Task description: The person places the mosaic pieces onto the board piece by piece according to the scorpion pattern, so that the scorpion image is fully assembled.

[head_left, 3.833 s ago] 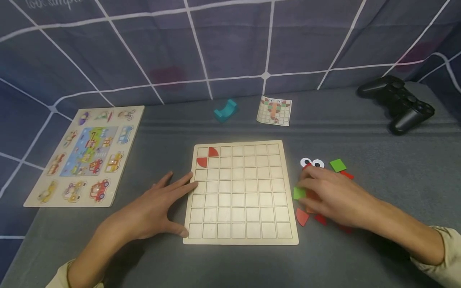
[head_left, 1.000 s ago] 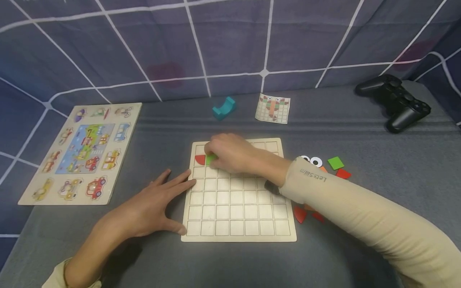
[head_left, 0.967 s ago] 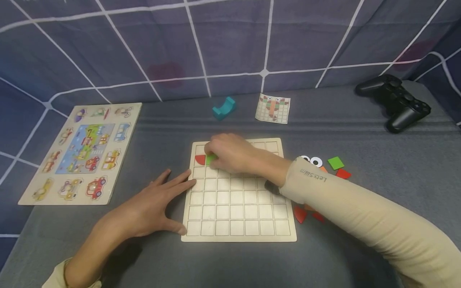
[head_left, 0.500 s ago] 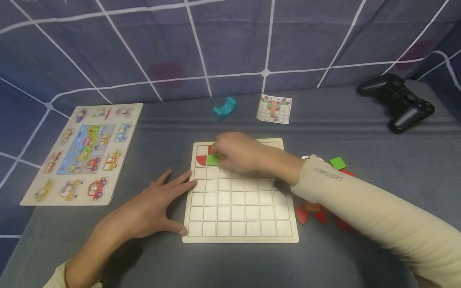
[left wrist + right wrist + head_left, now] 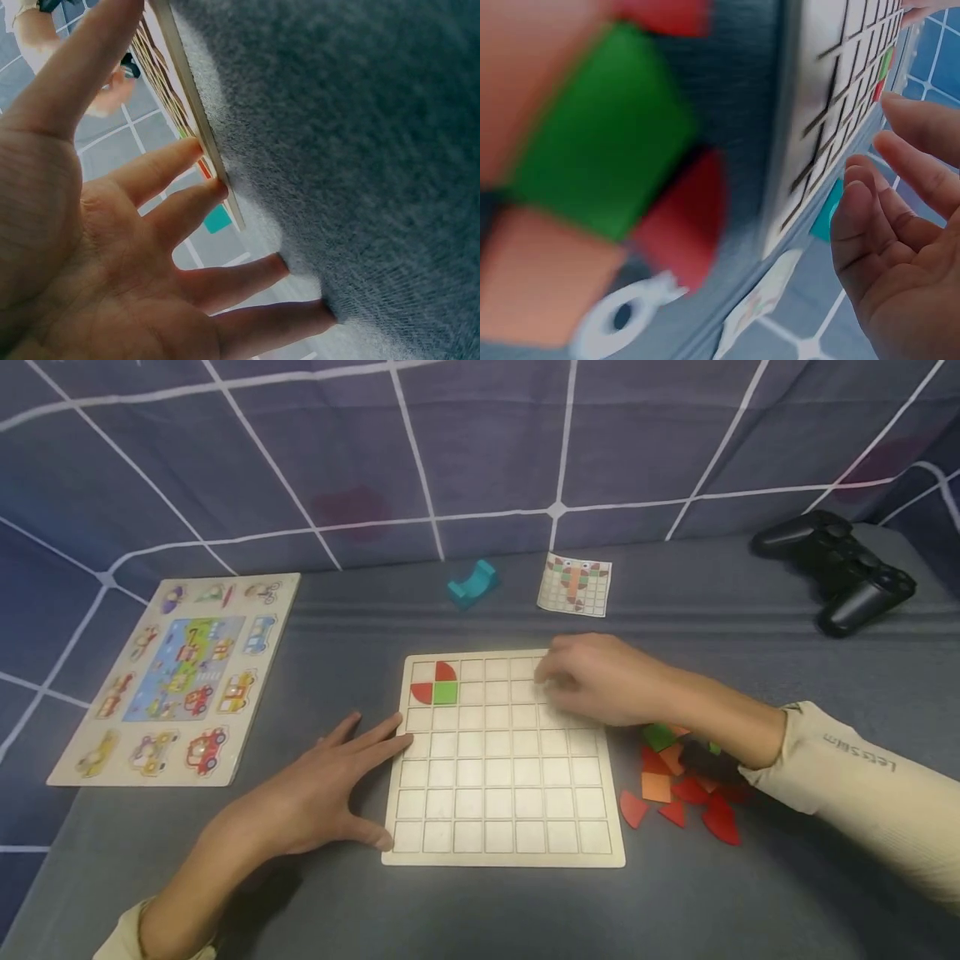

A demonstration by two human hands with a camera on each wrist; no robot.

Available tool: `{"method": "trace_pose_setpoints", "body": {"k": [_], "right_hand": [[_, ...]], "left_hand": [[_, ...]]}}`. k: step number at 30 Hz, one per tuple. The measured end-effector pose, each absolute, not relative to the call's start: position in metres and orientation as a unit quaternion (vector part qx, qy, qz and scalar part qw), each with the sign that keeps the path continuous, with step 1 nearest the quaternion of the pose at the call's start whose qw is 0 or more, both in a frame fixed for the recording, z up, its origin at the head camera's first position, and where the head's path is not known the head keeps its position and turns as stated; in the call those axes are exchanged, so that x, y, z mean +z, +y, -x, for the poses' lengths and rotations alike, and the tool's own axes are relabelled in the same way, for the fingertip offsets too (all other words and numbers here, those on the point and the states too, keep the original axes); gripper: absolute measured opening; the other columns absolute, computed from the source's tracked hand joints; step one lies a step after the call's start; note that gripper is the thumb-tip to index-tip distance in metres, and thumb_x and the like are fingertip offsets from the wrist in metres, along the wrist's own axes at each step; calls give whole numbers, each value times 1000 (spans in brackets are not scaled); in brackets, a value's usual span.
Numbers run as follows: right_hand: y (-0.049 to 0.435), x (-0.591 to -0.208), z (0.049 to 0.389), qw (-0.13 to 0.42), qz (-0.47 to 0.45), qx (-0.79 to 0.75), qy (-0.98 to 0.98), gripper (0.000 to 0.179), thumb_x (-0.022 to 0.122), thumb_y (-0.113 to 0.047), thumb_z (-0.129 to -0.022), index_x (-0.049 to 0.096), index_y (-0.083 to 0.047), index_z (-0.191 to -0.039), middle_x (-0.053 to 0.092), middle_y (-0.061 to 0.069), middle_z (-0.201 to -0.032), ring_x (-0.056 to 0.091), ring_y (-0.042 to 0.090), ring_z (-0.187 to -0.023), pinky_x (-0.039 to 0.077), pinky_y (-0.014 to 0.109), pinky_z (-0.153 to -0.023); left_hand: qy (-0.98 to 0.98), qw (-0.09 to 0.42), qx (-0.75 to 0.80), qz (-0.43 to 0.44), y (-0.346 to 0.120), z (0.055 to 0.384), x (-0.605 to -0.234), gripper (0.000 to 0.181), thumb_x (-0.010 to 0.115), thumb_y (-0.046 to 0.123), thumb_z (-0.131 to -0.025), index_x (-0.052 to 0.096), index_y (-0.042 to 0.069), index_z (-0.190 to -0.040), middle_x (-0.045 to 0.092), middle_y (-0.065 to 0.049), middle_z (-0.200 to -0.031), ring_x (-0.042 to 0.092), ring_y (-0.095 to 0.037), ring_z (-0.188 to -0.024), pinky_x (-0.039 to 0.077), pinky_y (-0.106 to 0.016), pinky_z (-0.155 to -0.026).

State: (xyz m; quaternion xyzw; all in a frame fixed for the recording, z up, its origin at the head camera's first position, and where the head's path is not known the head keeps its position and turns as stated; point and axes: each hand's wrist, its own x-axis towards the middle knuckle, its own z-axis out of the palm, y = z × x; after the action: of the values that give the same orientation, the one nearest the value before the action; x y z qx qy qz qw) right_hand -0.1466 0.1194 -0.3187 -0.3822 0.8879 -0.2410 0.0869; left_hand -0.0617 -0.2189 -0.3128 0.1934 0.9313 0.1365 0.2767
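A pale wooden grid board [image 5: 498, 777] lies in front of me in the head view. Near its top left corner, a green square tile [image 5: 446, 692] sits in a cell, with one red quarter-circle tile [image 5: 446, 671] above it and another [image 5: 422, 692] to its left. My left hand [image 5: 315, 793] is spread, thumb and two fingertips touching the board's left edge. Over the board's upper right hovers my right hand [image 5: 607, 681], fingers loosely bent; the right wrist view shows nothing between them. Loose orange tiles [image 5: 656, 787], red tiles [image 5: 722, 825] and green tiles [image 5: 660, 736] lie right of the board, partly hidden by my forearm.
Behind the board are a printed pattern card [image 5: 576, 585] and a teal curved block [image 5: 474, 583]. A black game controller [image 5: 836, 572] sits far right, a wooden picture puzzle [image 5: 180, 643] far left. An eye-shaped piece [image 5: 615, 319] shows in the right wrist view. A dark gridded cloth hangs behind.
The green tile has come from the right-hand pile into the cell between the two red tiles. My right hand has let go of it and moved right. The left hand stays put.
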Motion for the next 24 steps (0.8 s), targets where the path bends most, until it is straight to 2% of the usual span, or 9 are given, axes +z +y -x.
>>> {"method": "trace_pose_setpoints", "body": {"k": [6, 10, 15, 24], "right_hand": [[152, -321, 132, 94, 351, -249, 898, 21, 72, -5, -85, 75, -10, -104, 63, -3, -95, 54, 12, -78, 47, 35, -72], [170, -324, 125, 88, 329, -246, 907, 22, 79, -11, -84, 75, -13, -106, 63, -4, -96, 53, 10, -76, 46, 33, -69], [187, -328, 120, 95, 300, -232, 920, 27, 80, -13, -83, 74, -12, -109, 63, -4, -97, 51, 9, -74, 45, 32, -66], [198, -330, 117, 103, 291, -213, 927, 29, 83, -12, -80, 75, -13, -108, 61, -6, -95, 53, 10, -78, 46, 34, -69]], "left_hand": [[931, 272, 142, -199, -220, 62, -312, 111, 85, 61, -60, 38, 24, -153, 20, 0, -163, 9, -50, -145, 18, -76, -102], [930, 270, 145, -202, -221, 61, -313, 110, 86, 58, -60, 39, 23, -153, 19, 1, -163, 9, -50, -145, 17, -75, -103], [931, 267, 145, -203, -221, 60, -314, 110, 88, 55, -60, 39, 23, -153, 19, 1, -163, 9, -49, -145, 17, -74, -104], [931, 264, 145, -206, -221, 60, -312, 110, 87, 58, -61, 39, 23, -153, 20, 0, -163, 10, -50, -144, 18, -74, -103]]}}
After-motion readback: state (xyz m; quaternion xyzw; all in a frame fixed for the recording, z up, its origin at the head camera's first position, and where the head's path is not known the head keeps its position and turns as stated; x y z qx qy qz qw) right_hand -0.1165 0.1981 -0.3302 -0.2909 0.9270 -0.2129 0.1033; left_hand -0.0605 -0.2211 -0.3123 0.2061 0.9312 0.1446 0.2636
